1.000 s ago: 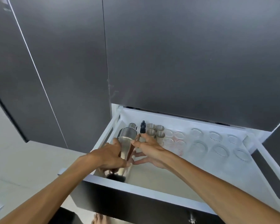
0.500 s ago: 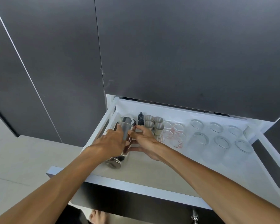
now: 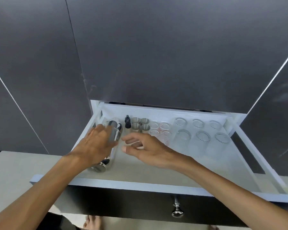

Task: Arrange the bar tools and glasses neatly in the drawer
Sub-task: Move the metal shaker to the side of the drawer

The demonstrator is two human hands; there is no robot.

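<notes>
A steel cocktail shaker (image 3: 115, 132) lies lengthwise at the left side of the open white drawer (image 3: 156, 181). My left hand (image 3: 94, 144) rests flat on it, fingers spread over its side. My right hand (image 3: 144, 147) hovers just right of the shaker with curled, parted fingers and nothing in it. Behind stand two small black dropper bottles (image 3: 127, 122), several steel jiggers (image 3: 140, 124), several small measuring glasses (image 3: 160, 129) and two rows of clear tumblers (image 3: 201, 131).
Dark cabinet fronts (image 3: 156, 55) rise behind and beside the drawer. The drawer's dark front carries a chrome knob (image 3: 177, 211). A white rail (image 3: 256, 155) runs along the drawer's right side. Bare feet show on the floor below.
The shaker has settled further back at the drawer's left. My right hand has come off it and drawn to the right, fingers apart. The camera has tilted down.
</notes>
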